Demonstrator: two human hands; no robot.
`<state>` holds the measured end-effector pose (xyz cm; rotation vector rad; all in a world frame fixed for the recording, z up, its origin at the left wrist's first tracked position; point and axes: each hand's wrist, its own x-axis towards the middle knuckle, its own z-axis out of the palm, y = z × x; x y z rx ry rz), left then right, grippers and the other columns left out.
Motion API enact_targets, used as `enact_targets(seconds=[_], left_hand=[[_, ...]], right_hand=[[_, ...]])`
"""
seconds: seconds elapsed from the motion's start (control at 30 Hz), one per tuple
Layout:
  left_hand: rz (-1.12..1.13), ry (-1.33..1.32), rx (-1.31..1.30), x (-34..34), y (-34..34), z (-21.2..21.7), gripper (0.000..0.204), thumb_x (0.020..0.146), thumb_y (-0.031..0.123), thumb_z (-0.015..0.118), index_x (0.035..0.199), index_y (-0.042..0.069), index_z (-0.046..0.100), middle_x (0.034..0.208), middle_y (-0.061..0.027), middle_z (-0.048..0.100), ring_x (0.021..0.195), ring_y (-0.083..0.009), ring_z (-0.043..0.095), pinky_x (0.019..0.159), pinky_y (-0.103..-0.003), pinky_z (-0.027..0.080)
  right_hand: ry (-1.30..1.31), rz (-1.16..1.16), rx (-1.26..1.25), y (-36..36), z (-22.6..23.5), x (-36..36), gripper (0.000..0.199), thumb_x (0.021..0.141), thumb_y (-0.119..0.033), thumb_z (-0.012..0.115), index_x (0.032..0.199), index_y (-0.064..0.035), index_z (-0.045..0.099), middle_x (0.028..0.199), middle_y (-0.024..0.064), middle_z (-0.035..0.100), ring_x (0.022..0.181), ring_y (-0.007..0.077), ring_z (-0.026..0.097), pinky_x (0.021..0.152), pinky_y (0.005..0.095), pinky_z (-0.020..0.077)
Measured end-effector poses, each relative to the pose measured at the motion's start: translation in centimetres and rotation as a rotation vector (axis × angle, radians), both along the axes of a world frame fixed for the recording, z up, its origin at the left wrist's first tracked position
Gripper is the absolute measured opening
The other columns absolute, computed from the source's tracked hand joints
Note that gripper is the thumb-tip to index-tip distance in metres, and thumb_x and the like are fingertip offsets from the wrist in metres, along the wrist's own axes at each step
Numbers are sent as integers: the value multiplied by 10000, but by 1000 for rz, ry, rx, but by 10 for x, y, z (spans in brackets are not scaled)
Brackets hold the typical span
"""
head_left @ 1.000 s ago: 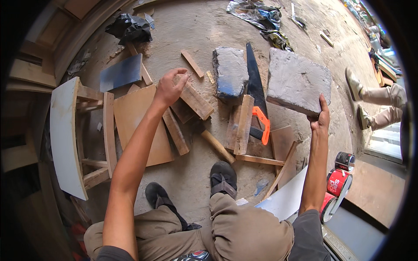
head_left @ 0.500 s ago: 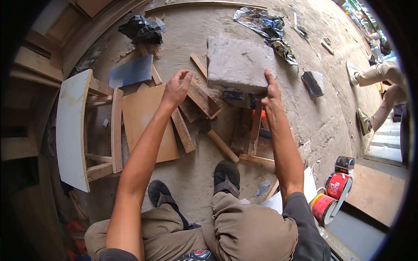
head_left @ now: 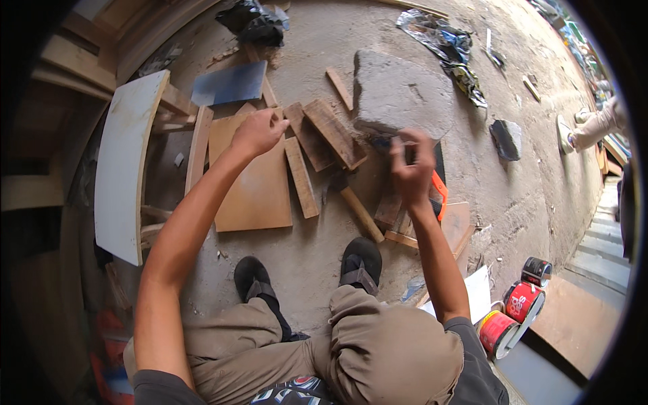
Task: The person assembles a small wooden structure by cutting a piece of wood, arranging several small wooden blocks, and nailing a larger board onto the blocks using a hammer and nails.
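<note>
My left hand (head_left: 258, 132) hovers over the right part of a tan wooden board (head_left: 253, 192), fingers curled into a pinch. Whatever lies between its fingertips is too small to make out. At the near edge of a large grey stone block (head_left: 403, 91) is my right hand (head_left: 413, 165), slightly blurred. Its fingers are bent, with a gap between thumb and fingers and nothing visible in it. Between the hands lie short wood pieces (head_left: 331, 131) and a hammer (head_left: 361, 214) with a wooden handle. An orange-handled tool (head_left: 439, 196) shows beside my right wrist, partly hidden.
A white-topped wooden frame (head_left: 128, 165) stands on its side at left. A blue-grey panel (head_left: 229, 83), black plastic (head_left: 253, 23) and a crumpled wrapper (head_left: 442, 44) lie farther off. A stone (head_left: 506, 140), red cans (head_left: 523, 302) and another person's leg (head_left: 594, 128) are at right.
My right hand has come off the stone block's right edge and moved toward me, its fingers now bent. My left hand keeps its pinch. The view has shifted, showing more of the orange-handled tool.
</note>
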<state>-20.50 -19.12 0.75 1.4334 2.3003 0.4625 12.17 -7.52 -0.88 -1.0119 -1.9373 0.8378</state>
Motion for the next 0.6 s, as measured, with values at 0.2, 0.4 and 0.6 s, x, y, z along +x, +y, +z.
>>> enact_targets(seconds=[0.2,0.4,0.6], left_hand=[[111,-71,-412,35,-27,-33,663,859,633,623,882,-25,704,917,-282,701,887,-376,693,805,-462,530],[330,-145,-161,73,-53,-79,628,764,488,757,1122,-12,633,1042,-244,706,986,-365,688,865,-439,529],[558,-256,98,83,-61,-76,525,763,357,770,1115,-1,618,952,-165,713,887,-283,699,805,-391,550]], right_hand=[[-532,84,177,-54,-47,-60,630,798,-359,789,1174,82,542,1119,285,581,1036,436,576,906,476,483],[-284,142,-71,-40,-60,-60,584,808,-330,796,1159,79,570,1035,308,624,976,471,617,857,479,508],[417,328,-419,-65,-40,-39,587,980,-319,659,1386,34,426,1241,89,584,1124,146,536,987,297,427]])
